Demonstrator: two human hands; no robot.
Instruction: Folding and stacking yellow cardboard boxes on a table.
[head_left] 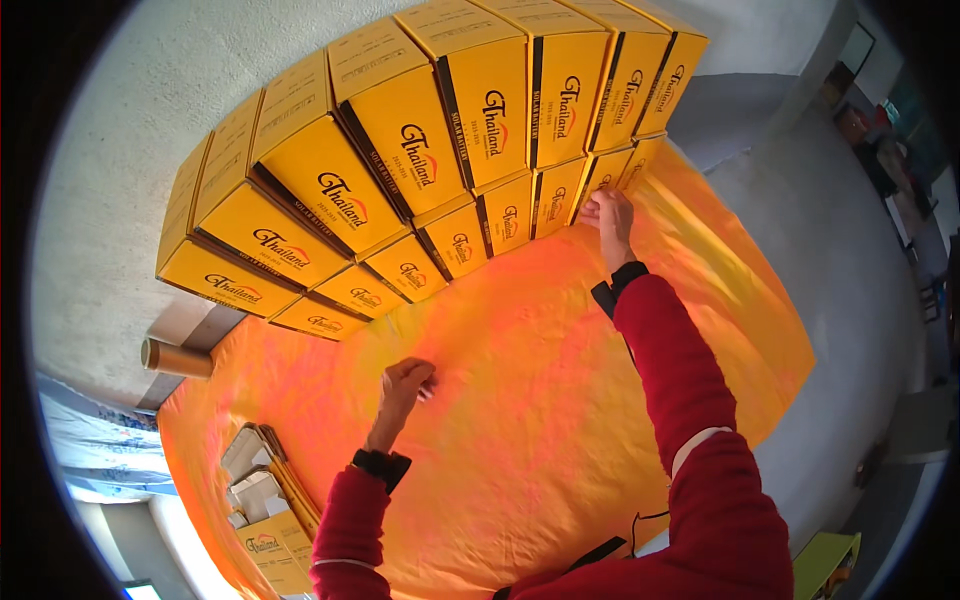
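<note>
Yellow cartons with black side strips stand in two stacked rows, an upper row (490, 95) and a lower row (505, 215), curving across the far side of an orange cloth-covered table (500, 420). My right hand (610, 215) reaches to the right part of the lower row. Its fingers are pinched together close against a carton front, and whatever may be between them is hidden. Over the cloth nearer to me, my left hand (405, 385) hangs with curled fingers, apart from the cartons, with nothing visible in it. Both wrists wear black bands.
Folded yellow cardboard and an opened carton (275, 540) lie at the table's near left. A brown roll (178, 358) sits at the left edge beside the wall. Grey floor (840, 250) stretches to the right, with a green stand (828, 565) at lower right.
</note>
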